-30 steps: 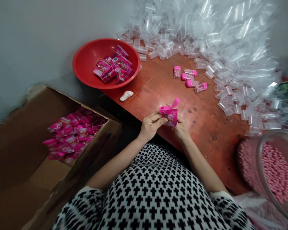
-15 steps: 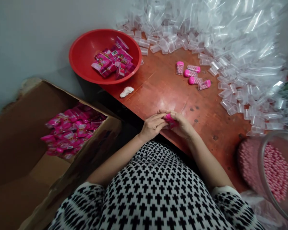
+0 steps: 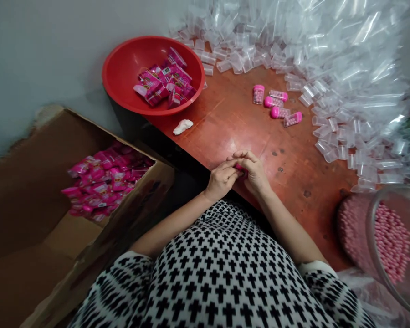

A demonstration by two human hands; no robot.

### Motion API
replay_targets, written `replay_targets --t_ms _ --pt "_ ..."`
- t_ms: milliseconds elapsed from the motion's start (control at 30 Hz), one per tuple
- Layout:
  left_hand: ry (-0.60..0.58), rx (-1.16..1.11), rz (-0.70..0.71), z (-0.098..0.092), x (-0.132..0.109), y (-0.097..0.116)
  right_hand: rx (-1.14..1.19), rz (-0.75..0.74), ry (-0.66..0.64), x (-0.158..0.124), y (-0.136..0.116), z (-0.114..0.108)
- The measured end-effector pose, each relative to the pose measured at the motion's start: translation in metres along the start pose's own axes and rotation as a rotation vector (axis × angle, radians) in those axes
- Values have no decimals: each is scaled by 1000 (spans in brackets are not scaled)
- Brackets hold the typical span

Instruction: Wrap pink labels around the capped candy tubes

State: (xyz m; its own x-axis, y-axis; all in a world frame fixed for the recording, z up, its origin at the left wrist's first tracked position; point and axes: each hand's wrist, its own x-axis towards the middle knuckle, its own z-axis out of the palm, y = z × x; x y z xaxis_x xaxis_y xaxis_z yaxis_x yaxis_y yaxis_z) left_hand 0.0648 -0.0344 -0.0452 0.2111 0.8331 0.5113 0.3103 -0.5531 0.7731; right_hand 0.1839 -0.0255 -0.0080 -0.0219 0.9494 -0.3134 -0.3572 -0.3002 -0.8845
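My left hand [image 3: 222,178] and my right hand [image 3: 254,172] meet over the near edge of the reddish-brown table. Between their fingers is a small pink packet [image 3: 240,167], mostly covered, so its shape is hard to make out. The left fingers pinch it from one side, and the right hand curls round it from the other. Farther back on the table lie several clear tubes with pink caps [image 3: 258,94], filled with pink beads.
Shiny pink packets lie in a red bowl [image 3: 114,89] at the back left, and more fill part of a cardboard box [image 3: 71,237]. A white lump [image 3: 183,127] rests near the bowl. Clear empty tubes [image 3: 341,82] heap up behind; a tub of pink beads [image 3: 392,241] stands right.
My fingers have closed further over the pink packet, so less of it shows. The right hand has turned and shifted slightly left. The whole view has moved a little.
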Motion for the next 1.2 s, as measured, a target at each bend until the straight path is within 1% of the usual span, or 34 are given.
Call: replay_targets --t_ms 133,167,233,300,367,467,533,633,700,767,833,933,1033,1133,1200 --pt "-12 -131 -127 -8 3 4 -5 100 -225 -3 -12 -16" --pt "-1 -164 -158 -11 4 5 6 112 -259 -4 -16 -21" --pt "24 -230 -218 -15 7 7 21 92 -265 -7 -20 -31" --pt "42 -312 -281 -18 9 11 -19 47 -231 -11 -20 -38" --pt "48 -410 -360 -19 11 14 -117 -3 -197 -15 -15 -39" --pt "65 -582 -525 -14 13 19 -279 -126 -117 -16 -4 -31" --pt "87 -731 -643 -10 15 20 -325 -191 -34 -13 2 -24" --pt "133 -993 -800 -8 21 19 -287 -170 38 -7 7 -18" --pt "201 -1124 -897 -11 27 18 -290 -136 85 -5 8 -21" --pt "274 -1182 -984 -16 33 18 -391 -155 159 -5 7 -27" --pt "312 -1201 -1052 -20 37 17 -565 -219 226 -5 4 -35" --pt "359 -1225 -1099 -22 41 15 -852 -299 251 -2 -2 -45" --pt "415 -1219 -1122 -19 41 14 -1152 -342 285 4 -10 -49" --pt "424 -1184 -1101 -20 40 14 -1334 -349 354 3 -14 -45" --pt "402 -1157 -1071 -21 39 14 -1417 -305 370 -4 -15 -38"
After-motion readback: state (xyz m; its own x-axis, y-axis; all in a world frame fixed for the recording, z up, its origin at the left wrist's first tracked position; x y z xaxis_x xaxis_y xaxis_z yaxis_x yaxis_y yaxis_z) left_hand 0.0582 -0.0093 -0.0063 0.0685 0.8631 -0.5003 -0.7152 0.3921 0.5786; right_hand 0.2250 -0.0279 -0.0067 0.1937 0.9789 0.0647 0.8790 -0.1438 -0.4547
